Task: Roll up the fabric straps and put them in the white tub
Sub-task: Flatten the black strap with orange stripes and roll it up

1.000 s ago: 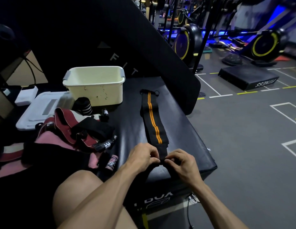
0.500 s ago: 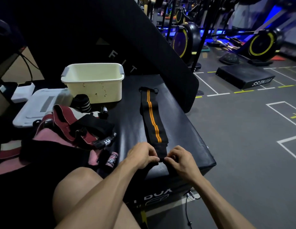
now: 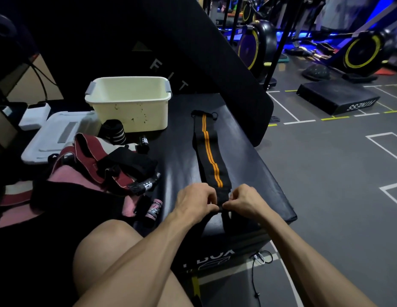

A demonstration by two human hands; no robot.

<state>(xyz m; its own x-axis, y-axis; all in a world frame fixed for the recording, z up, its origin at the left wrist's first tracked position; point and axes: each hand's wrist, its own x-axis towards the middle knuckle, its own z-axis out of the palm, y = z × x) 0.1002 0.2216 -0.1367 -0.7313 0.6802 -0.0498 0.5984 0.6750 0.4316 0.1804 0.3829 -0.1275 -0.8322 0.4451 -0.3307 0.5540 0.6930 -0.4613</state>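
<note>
A black strap with two orange stripes (image 3: 208,151) lies stretched flat along the black padded box (image 3: 255,165), its loop end pointing away from me. My left hand (image 3: 194,200) and my right hand (image 3: 244,201) pinch its near end from either side at the box's front edge. The white tub (image 3: 129,103) stands at the box's far left, and nothing shows inside it. A rolled black strap with white stripes (image 3: 113,131) sits just in front of the tub. A heap of red, pink and black straps (image 3: 98,171) lies to my left.
A white lid (image 3: 55,136) lies left of the tub. A tall black pad (image 3: 193,41) leans behind the box. My bare knee (image 3: 104,251) is at the front. To the right lie grey floor, a low black platform (image 3: 337,96) and exercise bikes.
Both hands stay at the strap's near end and have only shifted their fingers slightly. The strap lies as before.
</note>
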